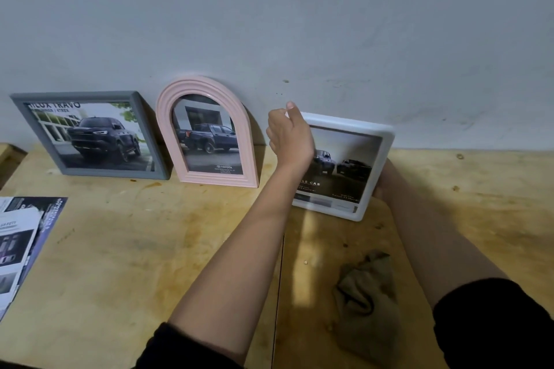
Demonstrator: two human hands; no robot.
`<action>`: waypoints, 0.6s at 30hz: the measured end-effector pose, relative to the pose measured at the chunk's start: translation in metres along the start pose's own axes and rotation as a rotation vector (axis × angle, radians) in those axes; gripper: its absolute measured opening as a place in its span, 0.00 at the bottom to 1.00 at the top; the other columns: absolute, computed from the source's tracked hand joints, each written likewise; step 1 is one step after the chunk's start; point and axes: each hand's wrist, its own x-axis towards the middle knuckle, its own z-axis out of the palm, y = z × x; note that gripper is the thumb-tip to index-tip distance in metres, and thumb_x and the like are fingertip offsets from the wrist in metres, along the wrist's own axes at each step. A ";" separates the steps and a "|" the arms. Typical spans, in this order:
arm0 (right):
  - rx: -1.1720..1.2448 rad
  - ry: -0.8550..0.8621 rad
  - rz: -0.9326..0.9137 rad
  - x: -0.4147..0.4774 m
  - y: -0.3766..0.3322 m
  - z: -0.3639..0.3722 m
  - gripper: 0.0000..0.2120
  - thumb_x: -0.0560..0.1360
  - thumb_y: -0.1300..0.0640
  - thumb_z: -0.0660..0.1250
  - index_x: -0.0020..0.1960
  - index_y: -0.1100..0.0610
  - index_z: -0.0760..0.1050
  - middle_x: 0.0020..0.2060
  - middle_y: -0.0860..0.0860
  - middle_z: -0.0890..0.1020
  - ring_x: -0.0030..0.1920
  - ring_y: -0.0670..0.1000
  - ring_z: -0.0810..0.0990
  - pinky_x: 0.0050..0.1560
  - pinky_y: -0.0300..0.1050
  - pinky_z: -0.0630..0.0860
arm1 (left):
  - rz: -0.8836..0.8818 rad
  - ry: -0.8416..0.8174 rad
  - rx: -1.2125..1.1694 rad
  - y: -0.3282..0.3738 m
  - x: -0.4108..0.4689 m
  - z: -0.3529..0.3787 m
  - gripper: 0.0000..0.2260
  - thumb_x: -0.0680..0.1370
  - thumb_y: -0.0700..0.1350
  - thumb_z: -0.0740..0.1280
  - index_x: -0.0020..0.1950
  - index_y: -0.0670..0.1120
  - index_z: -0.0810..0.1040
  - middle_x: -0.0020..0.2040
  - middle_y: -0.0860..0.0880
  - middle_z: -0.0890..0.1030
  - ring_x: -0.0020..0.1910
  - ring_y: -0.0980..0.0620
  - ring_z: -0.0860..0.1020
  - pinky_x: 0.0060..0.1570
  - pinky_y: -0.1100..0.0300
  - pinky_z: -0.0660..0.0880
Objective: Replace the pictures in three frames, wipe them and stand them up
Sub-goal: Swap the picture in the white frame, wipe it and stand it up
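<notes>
The white frame stands tilted on the surface, at 3 o'clock from the pink frame. The left hand grips its 10 o'clock corner. The right hand, at its 4 o'clock edge, is mostly hidden, so I cannot tell its grip.

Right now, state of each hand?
Left hand: grips the white frame at its top corner.
Right hand: at the frame's right edge, mostly hidden; cannot tell.

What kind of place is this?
Probably a workshop or plain home workspace: a stained plywood table against a bare, scuffed grey wall, with a rag lying on it.
</notes>
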 end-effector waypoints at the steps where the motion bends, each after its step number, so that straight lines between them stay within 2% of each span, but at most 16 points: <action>1: 0.000 0.035 0.026 0.003 0.002 -0.001 0.11 0.78 0.60 0.59 0.37 0.56 0.69 0.21 0.47 0.79 0.26 0.47 0.79 0.26 0.37 0.76 | 0.005 -0.016 -0.014 -0.002 0.002 0.000 0.13 0.82 0.51 0.49 0.56 0.43 0.65 0.56 0.46 0.69 0.62 0.45 0.66 0.63 0.50 0.63; 3: 0.075 0.007 0.035 0.001 0.002 -0.010 0.11 0.77 0.56 0.62 0.36 0.56 0.73 0.27 0.49 0.80 0.29 0.49 0.80 0.33 0.41 0.77 | 0.006 -0.071 -0.074 -0.005 0.005 -0.001 0.17 0.82 0.52 0.49 0.62 0.41 0.64 0.59 0.45 0.69 0.63 0.45 0.67 0.63 0.51 0.64; 5: 0.153 -0.025 -0.026 -0.004 0.006 -0.016 0.09 0.76 0.52 0.64 0.40 0.55 0.77 0.35 0.51 0.82 0.37 0.51 0.81 0.41 0.47 0.78 | 0.007 -0.140 -0.106 -0.008 0.003 -0.003 0.20 0.82 0.54 0.48 0.67 0.41 0.61 0.63 0.45 0.69 0.64 0.47 0.67 0.62 0.55 0.64; 8: 0.164 0.140 -0.102 -0.030 0.010 -0.022 0.10 0.78 0.51 0.61 0.49 0.56 0.77 0.45 0.52 0.82 0.48 0.53 0.81 0.51 0.50 0.78 | 0.031 -0.211 -0.089 -0.016 -0.003 -0.012 0.21 0.83 0.54 0.48 0.67 0.41 0.61 0.56 0.49 0.68 0.55 0.53 0.67 0.53 0.61 0.63; 10: 0.016 0.204 -0.174 -0.050 0.015 -0.028 0.11 0.80 0.53 0.57 0.52 0.54 0.77 0.49 0.52 0.83 0.52 0.52 0.81 0.54 0.48 0.77 | 0.051 -0.184 -0.096 -0.025 -0.003 -0.015 0.18 0.82 0.53 0.51 0.64 0.41 0.64 0.55 0.47 0.70 0.53 0.52 0.70 0.52 0.59 0.69; 11: -0.093 0.206 -0.216 -0.059 0.021 -0.033 0.11 0.80 0.54 0.57 0.53 0.53 0.77 0.51 0.51 0.83 0.54 0.50 0.81 0.54 0.47 0.77 | 0.071 -0.144 -0.098 -0.030 -0.003 -0.016 0.17 0.82 0.52 0.53 0.63 0.40 0.65 0.56 0.45 0.71 0.55 0.51 0.71 0.55 0.59 0.71; 12: -0.197 0.218 -0.239 -0.073 0.026 -0.036 0.10 0.80 0.55 0.57 0.53 0.51 0.77 0.53 0.49 0.82 0.55 0.49 0.80 0.55 0.46 0.76 | 0.092 -0.087 -0.091 -0.036 -0.006 -0.017 0.16 0.81 0.49 0.56 0.64 0.40 0.66 0.58 0.44 0.70 0.56 0.51 0.70 0.56 0.63 0.71; 14: -0.362 0.313 -0.289 -0.093 0.044 -0.046 0.09 0.79 0.58 0.59 0.53 0.51 0.77 0.52 0.48 0.81 0.55 0.49 0.79 0.53 0.44 0.76 | 0.128 0.061 -0.045 -0.052 -0.024 -0.020 0.14 0.80 0.42 0.60 0.64 0.38 0.67 0.58 0.45 0.68 0.55 0.53 0.68 0.50 0.75 0.67; 15: -0.461 0.380 -0.309 -0.102 0.055 -0.052 0.09 0.79 0.60 0.60 0.54 0.52 0.77 0.51 0.49 0.81 0.54 0.50 0.79 0.50 0.41 0.75 | 0.149 0.108 -0.033 -0.066 -0.038 -0.021 0.11 0.79 0.40 0.61 0.61 0.38 0.69 0.55 0.45 0.68 0.52 0.53 0.68 0.48 0.74 0.68; 16: -0.574 0.429 -0.304 -0.112 0.066 -0.056 0.09 0.78 0.61 0.61 0.55 0.54 0.77 0.51 0.50 0.80 0.54 0.51 0.79 0.48 0.38 0.74 | 0.167 0.096 -0.029 -0.081 -0.054 -0.021 0.07 0.78 0.38 0.60 0.55 0.40 0.71 0.51 0.46 0.69 0.49 0.52 0.69 0.46 0.68 0.69; 17: -0.681 0.433 -0.288 -0.118 0.079 -0.062 0.10 0.78 0.61 0.61 0.57 0.56 0.76 0.51 0.51 0.80 0.53 0.51 0.78 0.47 0.37 0.73 | 0.158 0.011 -0.020 -0.099 -0.072 -0.020 0.03 0.78 0.38 0.59 0.49 0.43 0.72 0.46 0.46 0.71 0.45 0.51 0.70 0.45 0.59 0.71; 18: -0.782 0.395 -0.249 -0.125 0.089 -0.066 0.11 0.77 0.61 0.62 0.59 0.56 0.76 0.54 0.52 0.79 0.54 0.51 0.77 0.49 0.39 0.73 | 0.121 -0.140 0.008 -0.116 -0.091 -0.018 0.04 0.78 0.39 0.60 0.46 0.45 0.72 0.44 0.47 0.72 0.43 0.50 0.71 0.44 0.53 0.71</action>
